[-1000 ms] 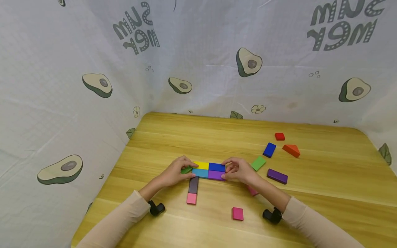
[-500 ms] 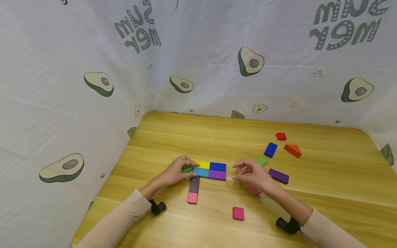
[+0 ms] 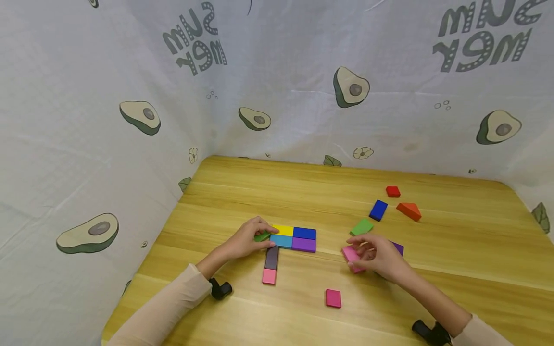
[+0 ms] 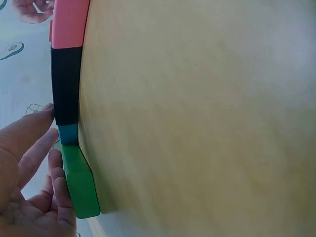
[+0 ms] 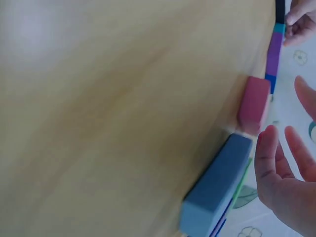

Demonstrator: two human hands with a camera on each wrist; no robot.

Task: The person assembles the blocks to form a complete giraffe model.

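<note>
My left hand (image 3: 247, 239) lies at the left end of a flat group of blocks, index fingertip on the yellow block (image 3: 284, 230) and thumb at the light blue block (image 3: 282, 241). A dark blue block (image 3: 305, 233) and a purple block (image 3: 304, 245) complete this rectangle. Beside the left fingers is a green block (image 4: 79, 182), partly hidden in the head view. A dark grey block (image 3: 271, 258) and a small pink block (image 3: 269, 276) extend toward me. My right hand (image 3: 381, 258) hovers around another pink block (image 3: 349, 254), fingers spread apart in the right wrist view.
Toward the right lie a light green block (image 3: 361, 227), a blue block (image 3: 378, 210), an orange triangle (image 3: 409, 210) and a red block (image 3: 393, 191). A magenta square (image 3: 333, 298) is nearer me. A blue-grey block (image 5: 217, 182) is mostly hidden under the right hand in the head view.
My right hand has left the end of the dark blue and purple blocks and moved right to the pink block. My left hand stays at the yellow and light blue blocks.
</note>
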